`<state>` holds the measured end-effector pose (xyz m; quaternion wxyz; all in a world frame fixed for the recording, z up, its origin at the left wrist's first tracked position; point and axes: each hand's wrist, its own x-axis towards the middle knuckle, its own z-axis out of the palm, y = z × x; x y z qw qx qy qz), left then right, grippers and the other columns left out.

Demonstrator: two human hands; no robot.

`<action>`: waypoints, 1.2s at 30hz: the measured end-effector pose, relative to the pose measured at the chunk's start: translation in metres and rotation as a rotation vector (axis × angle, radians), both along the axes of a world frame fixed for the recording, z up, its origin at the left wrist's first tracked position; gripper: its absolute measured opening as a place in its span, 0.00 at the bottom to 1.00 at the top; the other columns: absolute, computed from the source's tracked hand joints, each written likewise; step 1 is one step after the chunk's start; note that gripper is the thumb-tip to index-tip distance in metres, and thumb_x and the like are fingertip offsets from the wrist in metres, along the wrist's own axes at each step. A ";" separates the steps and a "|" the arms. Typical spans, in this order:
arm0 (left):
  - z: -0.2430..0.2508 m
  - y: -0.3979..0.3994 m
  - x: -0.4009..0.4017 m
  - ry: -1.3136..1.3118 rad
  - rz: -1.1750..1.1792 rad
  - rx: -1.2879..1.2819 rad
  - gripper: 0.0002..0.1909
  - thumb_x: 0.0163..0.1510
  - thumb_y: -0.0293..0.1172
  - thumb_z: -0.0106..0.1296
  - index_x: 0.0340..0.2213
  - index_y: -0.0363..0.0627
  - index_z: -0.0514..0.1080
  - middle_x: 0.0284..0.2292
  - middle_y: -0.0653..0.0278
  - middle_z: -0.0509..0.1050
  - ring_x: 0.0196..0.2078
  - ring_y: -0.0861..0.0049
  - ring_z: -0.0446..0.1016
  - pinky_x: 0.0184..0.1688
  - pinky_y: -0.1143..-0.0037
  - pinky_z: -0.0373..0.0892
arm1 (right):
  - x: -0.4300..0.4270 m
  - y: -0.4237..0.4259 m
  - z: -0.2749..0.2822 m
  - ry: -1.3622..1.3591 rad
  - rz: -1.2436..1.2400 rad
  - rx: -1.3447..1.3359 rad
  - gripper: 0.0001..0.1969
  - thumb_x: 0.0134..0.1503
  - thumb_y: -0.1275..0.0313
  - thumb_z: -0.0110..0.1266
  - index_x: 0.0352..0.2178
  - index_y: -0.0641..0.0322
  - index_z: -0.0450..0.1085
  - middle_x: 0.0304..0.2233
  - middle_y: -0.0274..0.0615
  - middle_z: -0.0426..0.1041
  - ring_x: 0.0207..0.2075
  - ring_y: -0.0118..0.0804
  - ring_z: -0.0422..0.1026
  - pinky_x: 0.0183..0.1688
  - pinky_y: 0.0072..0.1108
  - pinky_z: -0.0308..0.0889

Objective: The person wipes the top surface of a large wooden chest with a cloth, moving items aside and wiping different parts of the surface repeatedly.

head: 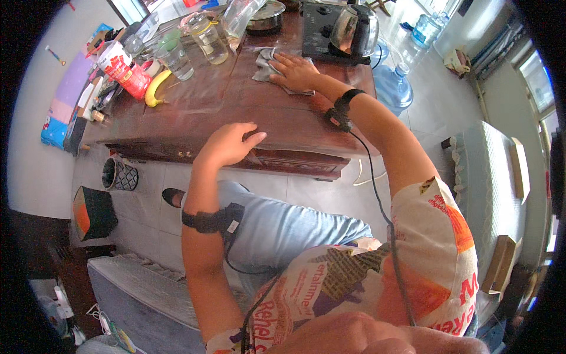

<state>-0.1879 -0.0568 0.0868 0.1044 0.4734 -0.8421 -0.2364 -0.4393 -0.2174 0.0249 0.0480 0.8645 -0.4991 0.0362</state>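
My right hand presses a crumpled grey cloth against the wooden table, fingers spread over it. The cloth lies just in front of a black induction cooktop. A steel electric kettle stands on that cooktop, close beyond my right wrist. Over the table's near edge, my left hand holds nothing, with the thumb apart from bent fingers. Whether it touches the wood I cannot tell. A banana lies farther left on the tabletop.
Left of the cloth stand a glass jar, a drinking glass and a red-and-white plastic container. A lidded pot is at the back. Large blue water bottles stand on the floor right of the table. A cable hangs from my right wrist.
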 end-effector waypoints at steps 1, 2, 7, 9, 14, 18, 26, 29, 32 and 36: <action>0.003 0.000 -0.001 -0.006 0.011 0.055 0.25 0.57 0.47 0.49 0.43 0.35 0.72 0.43 0.45 0.73 0.47 0.53 0.71 0.49 0.66 0.66 | -0.005 0.005 -0.001 -0.005 -0.009 0.002 0.34 0.63 0.44 0.25 0.63 0.52 0.48 0.65 0.46 0.45 0.67 0.44 0.42 0.67 0.32 0.40; 0.004 -0.001 -0.001 -0.012 0.025 0.111 0.26 0.57 0.46 0.50 0.46 0.34 0.70 0.47 0.47 0.72 0.51 0.56 0.71 0.52 0.69 0.66 | -0.009 0.010 -0.002 -0.020 0.022 -0.036 0.33 0.63 0.44 0.27 0.62 0.52 0.50 0.65 0.46 0.47 0.66 0.44 0.43 0.66 0.33 0.40; -0.010 0.000 0.006 0.010 -0.012 0.074 0.27 0.58 0.46 0.49 0.48 0.34 0.69 0.53 0.49 0.67 0.57 0.60 0.65 0.58 0.71 0.60 | -0.038 0.040 -0.005 -0.052 0.085 -0.062 0.33 0.62 0.44 0.29 0.62 0.51 0.51 0.65 0.45 0.48 0.66 0.44 0.45 0.67 0.33 0.39; -0.013 0.001 0.007 0.013 -0.020 0.070 0.27 0.58 0.47 0.49 0.49 0.34 0.69 0.54 0.49 0.65 0.58 0.60 0.64 0.59 0.71 0.59 | -0.059 0.054 -0.005 -0.093 0.075 -0.051 0.33 0.62 0.43 0.31 0.62 0.49 0.51 0.64 0.45 0.48 0.66 0.44 0.45 0.67 0.33 0.38; -0.013 0.006 0.008 -0.031 -0.019 0.081 0.28 0.58 0.47 0.48 0.50 0.34 0.67 0.57 0.49 0.61 0.61 0.60 0.59 0.61 0.70 0.55 | -0.111 0.078 -0.002 -0.089 -0.053 -0.071 0.32 0.61 0.44 0.35 0.61 0.48 0.53 0.64 0.45 0.50 0.65 0.48 0.48 0.66 0.35 0.42; -0.015 0.008 0.011 -0.039 -0.034 0.056 0.29 0.58 0.48 0.47 0.51 0.35 0.66 0.57 0.48 0.61 0.61 0.59 0.58 0.62 0.70 0.54 | -0.153 0.110 0.010 -0.087 -0.157 -0.075 0.32 0.61 0.45 0.35 0.60 0.50 0.54 0.64 0.46 0.50 0.65 0.49 0.48 0.66 0.34 0.42; -0.014 0.009 0.005 -0.109 -0.054 0.023 0.31 0.58 0.50 0.47 0.50 0.33 0.66 0.58 0.45 0.59 0.62 0.56 0.57 0.63 0.69 0.53 | -0.159 0.161 -0.009 -0.105 -0.245 -0.110 0.30 0.62 0.51 0.39 0.59 0.58 0.55 0.63 0.49 0.50 0.65 0.49 0.46 0.66 0.35 0.43; -0.021 0.009 0.008 -0.125 -0.061 -0.005 0.32 0.57 0.50 0.46 0.50 0.30 0.65 0.57 0.43 0.59 0.62 0.55 0.57 0.63 0.68 0.54 | -0.135 0.192 0.002 -0.051 -0.188 -0.071 0.29 0.63 0.53 0.38 0.60 0.55 0.54 0.64 0.49 0.48 0.66 0.50 0.44 0.66 0.36 0.41; -0.012 0.014 -0.001 -0.219 -0.073 -0.005 0.33 0.57 0.50 0.46 0.50 0.27 0.64 0.57 0.40 0.58 0.61 0.53 0.56 0.63 0.67 0.53 | -0.125 0.198 0.014 0.009 -0.031 0.032 0.29 0.63 0.55 0.37 0.62 0.52 0.49 0.64 0.52 0.45 0.67 0.49 0.42 0.67 0.36 0.38; -0.014 0.021 -0.011 -0.218 -0.043 -0.058 0.34 0.57 0.50 0.47 0.48 0.25 0.65 0.56 0.37 0.59 0.61 0.50 0.57 0.62 0.67 0.54 | -0.110 0.160 0.018 0.071 0.196 0.021 0.29 0.64 0.55 0.36 0.62 0.55 0.48 0.64 0.52 0.45 0.66 0.49 0.42 0.67 0.37 0.38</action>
